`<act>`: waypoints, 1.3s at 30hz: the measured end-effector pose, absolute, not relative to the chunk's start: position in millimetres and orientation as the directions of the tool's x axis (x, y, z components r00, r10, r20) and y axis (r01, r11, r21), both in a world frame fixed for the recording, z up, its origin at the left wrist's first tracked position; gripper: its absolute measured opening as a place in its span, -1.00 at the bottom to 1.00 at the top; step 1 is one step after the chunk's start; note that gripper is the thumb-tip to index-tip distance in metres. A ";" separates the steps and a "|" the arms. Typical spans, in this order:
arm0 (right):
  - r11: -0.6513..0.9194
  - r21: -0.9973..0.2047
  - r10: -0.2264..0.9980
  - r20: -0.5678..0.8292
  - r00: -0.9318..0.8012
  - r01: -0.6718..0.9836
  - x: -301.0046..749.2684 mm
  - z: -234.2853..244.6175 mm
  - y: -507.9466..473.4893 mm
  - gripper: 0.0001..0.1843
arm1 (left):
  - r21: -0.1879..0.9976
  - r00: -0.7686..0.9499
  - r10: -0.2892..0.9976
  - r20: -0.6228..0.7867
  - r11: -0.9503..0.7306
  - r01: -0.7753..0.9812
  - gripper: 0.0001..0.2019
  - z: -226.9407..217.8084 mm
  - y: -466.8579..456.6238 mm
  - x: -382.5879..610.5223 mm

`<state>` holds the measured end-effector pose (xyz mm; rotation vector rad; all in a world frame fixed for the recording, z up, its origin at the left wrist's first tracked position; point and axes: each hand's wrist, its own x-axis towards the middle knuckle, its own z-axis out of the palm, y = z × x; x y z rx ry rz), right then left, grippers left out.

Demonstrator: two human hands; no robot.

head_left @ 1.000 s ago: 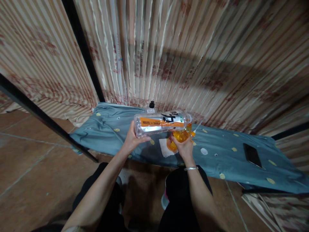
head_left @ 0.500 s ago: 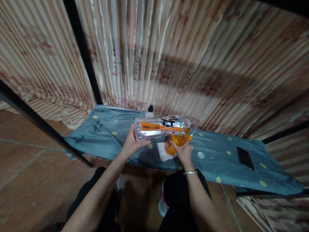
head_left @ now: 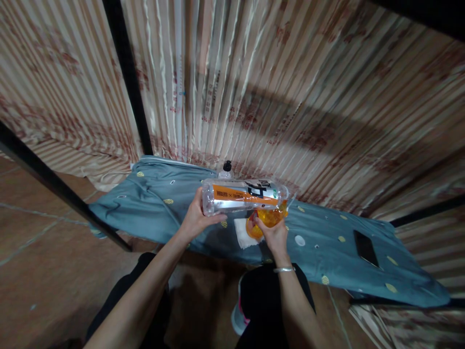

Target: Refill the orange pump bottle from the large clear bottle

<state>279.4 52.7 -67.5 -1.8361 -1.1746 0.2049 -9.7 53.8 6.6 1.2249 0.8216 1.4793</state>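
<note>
My left hand [head_left: 196, 218] is wrapped round the base of a large clear plastic bottle [head_left: 240, 198] with an orange and silver label. The bottle lies almost level in the air, its neck pointing right. Closed on a see-through orange bottle [head_left: 269, 218], my right hand [head_left: 276, 236] holds it tilted just below that neck. The two mouths meet or overlap at the right; whether they touch, I cannot tell. A pale thin piece, perhaps a straw or tube, sticks out there. Beneath the orange bottle lies a white tissue [head_left: 242, 234].
A teal cloth [head_left: 319, 228] with yellow pineapple prints covers the bench. Behind the clear bottle stands another container with a black top [head_left: 227, 166]. A white round cap [head_left: 300, 240] and a black phone [head_left: 365, 247] lie to the right. Dark metal posts [head_left: 131, 82] and striped curtains surround the bench.
The clear bottle has shifted slightly right, so its neck now covers more of the orange bottle's top. Both hands keep their hold. The view has moved a little.
</note>
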 end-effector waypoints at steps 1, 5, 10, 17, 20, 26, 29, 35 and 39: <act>-0.124 -0.766 0.790 0.309 0.530 0.630 279.3 -67.3 52.3 -0.02 | 0.926 0.024 0.961 0.275 -0.258 -0.276 -0.10 7.4 53.7 -9.5; -0.092 -0.789 0.811 0.295 0.506 0.608 278.5 -65.6 50.4 -0.02 | 0.929 0.024 0.965 0.261 -0.244 -0.277 -0.10 10.0 52.5 -9.4; -0.095 -0.788 0.821 0.283 0.496 0.608 281.1 -68.3 51.0 0.00 | 0.933 0.004 0.962 0.274 -0.265 -0.244 -0.12 11.0 52.1 -10.0; -0.131 -0.766 0.802 0.292 0.521 0.629 283.0 -69.0 51.8 0.06 | 0.930 0.002 0.957 0.290 -0.281 -0.237 -0.13 10.2 52.5 -10.6; -0.168 -0.764 0.796 0.267 0.543 0.623 281.9 -66.7 51.3 0.09 | 0.932 -0.006 0.956 0.292 -0.286 -0.223 -0.14 9.7 52.7 -10.8; -0.181 -0.777 0.795 0.245 0.555 0.603 279.4 -63.7 50.1 0.03 | 0.936 -0.002 0.958 0.286 -0.280 -0.212 -0.13 9.4 52.5 -11.7; -0.174 -0.781 0.798 0.245 0.551 0.599 277.7 -61.2 49.8 0.04 | 0.937 -0.002 0.958 0.287 -0.282 -0.205 -0.14 9.6 52.0 -11.8; -0.191 -0.773 0.801 0.234 0.551 0.605 276.2 -58.5 50.2 0.05 | 0.932 0.006 0.956 0.294 -0.285 -0.224 -0.12 8.9 52.1 -11.8; -0.183 -0.781 0.803 0.232 0.550 0.597 277.7 -60.6 51.1 0.04 | 0.933 0.016 0.953 0.304 -0.294 -0.206 -0.09 7.7 53.2 -12.4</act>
